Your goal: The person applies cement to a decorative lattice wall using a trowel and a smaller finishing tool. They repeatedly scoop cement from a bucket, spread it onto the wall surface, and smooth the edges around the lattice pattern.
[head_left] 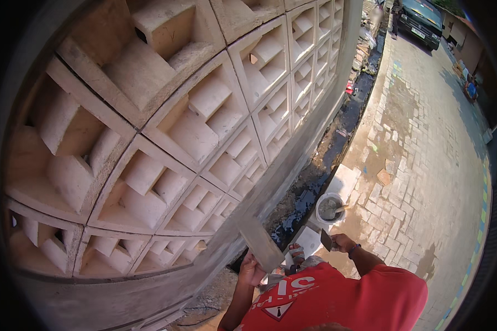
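Fingers of left hand (252,270) curled in on near end of the flat grey board (260,243); exact finger spread hard to see. Right hand (343,243) closed round the trowel (326,240), handle in fist, blade toward the left. Board sits between left hand and wall base, over the ditch edge; can't tell if it touches the wall.

Count: 1 board, 1 trowel, 1 bucket (330,208), 1 sandalled foot (297,254) showing. Red shirt (337,298) fills the near foreground. Bucket stands just beyond the trowel, grey mix inside, one light handle across its right rim. Vent blocks (149,193) in the wall on the left: pale, square, several rows, too many at the far end to count.

Surface: ditch (301,207) with dark water runs along the wall; right of it, block paving (414,187), sandy in patches. Outdoors, sunlit. Far end: 1 dark vehicle (419,25), facing this way.
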`<act>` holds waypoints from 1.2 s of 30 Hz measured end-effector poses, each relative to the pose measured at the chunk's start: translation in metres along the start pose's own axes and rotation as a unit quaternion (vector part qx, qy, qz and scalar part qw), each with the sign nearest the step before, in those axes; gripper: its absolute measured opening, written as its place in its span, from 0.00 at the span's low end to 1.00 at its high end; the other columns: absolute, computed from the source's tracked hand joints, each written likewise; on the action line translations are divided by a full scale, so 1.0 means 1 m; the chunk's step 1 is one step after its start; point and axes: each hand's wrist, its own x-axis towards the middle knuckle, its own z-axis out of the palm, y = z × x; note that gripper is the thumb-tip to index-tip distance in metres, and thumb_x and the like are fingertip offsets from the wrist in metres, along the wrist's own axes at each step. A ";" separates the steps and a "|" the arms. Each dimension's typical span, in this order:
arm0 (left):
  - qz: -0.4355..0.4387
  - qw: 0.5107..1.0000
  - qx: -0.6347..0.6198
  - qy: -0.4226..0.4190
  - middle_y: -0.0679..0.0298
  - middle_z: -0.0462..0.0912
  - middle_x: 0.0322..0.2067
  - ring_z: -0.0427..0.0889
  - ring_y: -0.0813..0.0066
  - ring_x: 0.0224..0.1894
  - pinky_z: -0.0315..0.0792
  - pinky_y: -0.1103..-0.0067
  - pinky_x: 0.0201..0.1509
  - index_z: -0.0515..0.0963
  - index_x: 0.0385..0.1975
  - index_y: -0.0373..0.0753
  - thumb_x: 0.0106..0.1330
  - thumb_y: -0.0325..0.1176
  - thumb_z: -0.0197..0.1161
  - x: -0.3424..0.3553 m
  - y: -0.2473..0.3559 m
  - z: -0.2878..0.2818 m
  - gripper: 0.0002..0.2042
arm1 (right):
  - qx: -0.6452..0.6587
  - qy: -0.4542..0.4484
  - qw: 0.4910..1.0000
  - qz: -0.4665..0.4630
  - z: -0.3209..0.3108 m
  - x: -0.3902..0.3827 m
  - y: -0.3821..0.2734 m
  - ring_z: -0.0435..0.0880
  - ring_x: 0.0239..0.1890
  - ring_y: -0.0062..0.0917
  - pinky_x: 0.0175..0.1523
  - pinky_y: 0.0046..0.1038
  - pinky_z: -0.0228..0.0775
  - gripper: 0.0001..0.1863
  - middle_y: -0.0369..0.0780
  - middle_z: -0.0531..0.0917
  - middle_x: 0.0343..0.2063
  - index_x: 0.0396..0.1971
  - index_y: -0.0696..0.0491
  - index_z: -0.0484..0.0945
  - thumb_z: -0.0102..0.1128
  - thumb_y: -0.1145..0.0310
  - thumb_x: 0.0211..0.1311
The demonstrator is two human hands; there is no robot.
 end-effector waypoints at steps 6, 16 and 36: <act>0.035 0.994 0.047 -0.091 0.59 0.71 0.55 0.70 0.63 0.57 0.65 0.65 0.60 0.61 0.59 0.39 0.59 0.32 0.62 0.035 0.000 0.018 0.28 | 0.302 -0.212 0.930 -0.011 0.079 0.029 -0.151 0.80 0.43 0.29 0.47 0.34 0.73 0.15 0.41 0.78 0.44 0.51 0.55 0.69 0.43 0.69 0.67; 0.096 0.989 0.092 -0.067 0.59 0.73 0.52 0.74 0.61 0.54 0.65 0.65 0.60 0.63 0.57 0.35 0.57 0.33 0.65 0.040 0.007 0.009 0.29 | 0.421 -0.296 0.853 -0.085 0.189 -0.011 -0.238 0.75 0.52 0.30 0.55 0.33 0.68 0.18 0.42 0.75 0.51 0.54 0.57 0.68 0.45 0.69 0.65; 0.096 0.989 -0.054 -0.095 0.57 0.68 0.57 0.67 0.59 0.59 0.61 0.60 0.63 0.62 0.59 0.37 0.58 0.41 0.61 -0.004 0.002 -0.019 0.29 | 0.361 -0.254 0.895 -0.060 0.272 -0.094 -0.219 0.65 0.19 0.15 0.20 0.18 0.53 0.09 0.29 0.71 0.21 0.30 0.49 0.73 0.46 0.62 0.66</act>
